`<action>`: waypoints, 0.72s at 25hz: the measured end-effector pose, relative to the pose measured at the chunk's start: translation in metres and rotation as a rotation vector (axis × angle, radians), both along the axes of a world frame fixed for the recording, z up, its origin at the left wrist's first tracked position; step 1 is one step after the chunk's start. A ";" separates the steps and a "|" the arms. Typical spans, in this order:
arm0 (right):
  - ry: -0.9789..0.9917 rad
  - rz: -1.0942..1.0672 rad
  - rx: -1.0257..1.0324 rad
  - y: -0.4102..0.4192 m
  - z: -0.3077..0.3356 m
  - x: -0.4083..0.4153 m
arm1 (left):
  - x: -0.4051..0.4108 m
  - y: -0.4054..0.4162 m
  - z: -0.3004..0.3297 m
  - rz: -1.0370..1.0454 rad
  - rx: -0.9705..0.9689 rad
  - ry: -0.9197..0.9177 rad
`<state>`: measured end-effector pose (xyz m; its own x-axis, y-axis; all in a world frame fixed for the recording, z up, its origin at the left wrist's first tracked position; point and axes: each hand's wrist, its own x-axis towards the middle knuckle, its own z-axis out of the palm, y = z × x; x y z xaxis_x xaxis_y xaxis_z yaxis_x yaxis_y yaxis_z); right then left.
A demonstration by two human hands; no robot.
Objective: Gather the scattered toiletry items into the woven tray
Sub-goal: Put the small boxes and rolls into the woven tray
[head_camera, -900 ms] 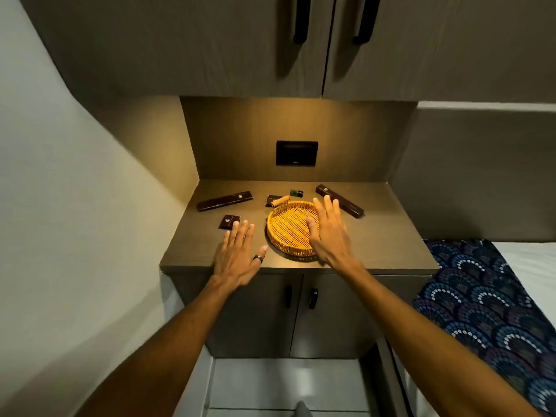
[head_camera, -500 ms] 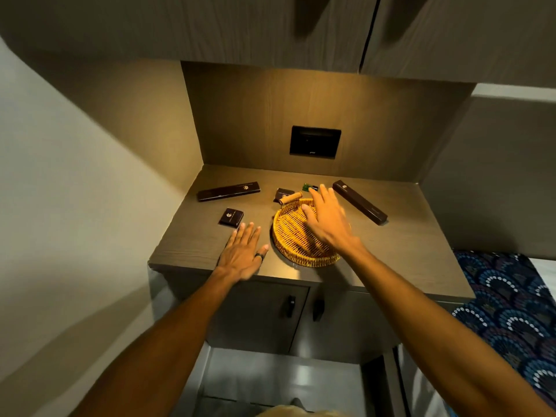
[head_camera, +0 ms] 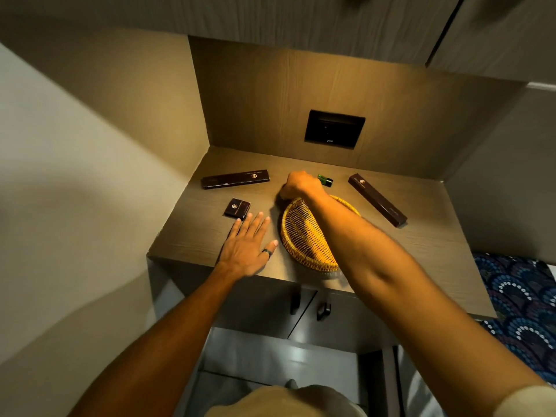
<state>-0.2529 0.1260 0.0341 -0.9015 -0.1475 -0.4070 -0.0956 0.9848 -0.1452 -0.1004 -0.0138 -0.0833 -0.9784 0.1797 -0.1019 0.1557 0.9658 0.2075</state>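
Note:
The round yellow woven tray (head_camera: 304, 236) sits empty near the counter's front edge. My right hand (head_camera: 301, 186) reaches over its far rim, fingers curled down tight on the small tan tube, which the hand hides along with a small dark box. A little green bottle (head_camera: 325, 180) lies just right of that hand. My left hand (head_camera: 246, 245) rests flat and open on the counter, left of the tray. A small square dark box (head_camera: 237, 208) lies just beyond its fingertips. One long dark box (head_camera: 235, 178) lies at the back left, another (head_camera: 377, 200) to the tray's right.
The brown counter (head_camera: 421, 242) is an alcove with walls on the left and back and cupboards overhead. A black socket plate (head_camera: 334, 129) is set in the back wall. Cabinet doors with dark handles (head_camera: 323, 311) are below. A patterned blue bed cover (head_camera: 523, 296) lies to the right.
My right hand has moved from above the tray to behind its far rim and curled shut over the tan tube. The left hand stayed flat. The camera came closer and tilted down.

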 end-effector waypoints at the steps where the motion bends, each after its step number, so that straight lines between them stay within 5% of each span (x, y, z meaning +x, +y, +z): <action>1: 0.012 -0.001 0.001 -0.003 -0.002 -0.003 | 0.000 0.000 -0.001 0.007 0.010 0.011; 8: 0.060 0.023 -0.021 -0.006 -0.004 -0.017 | 0.000 0.002 -0.006 0.018 0.003 0.033; 14: 0.379 0.354 -0.380 0.047 0.040 0.005 | -0.001 0.003 -0.006 -0.023 -0.016 0.043; 18: 0.186 0.518 -0.278 0.103 0.015 0.051 | -0.005 0.005 -0.004 -0.041 -0.018 0.022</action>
<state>-0.2014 0.2293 0.0495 -0.7368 -0.6630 -0.1330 -0.5995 0.7314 -0.3250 -0.1054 -0.0088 -0.0872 -0.9723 0.2180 -0.0841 0.1996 0.9620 0.1863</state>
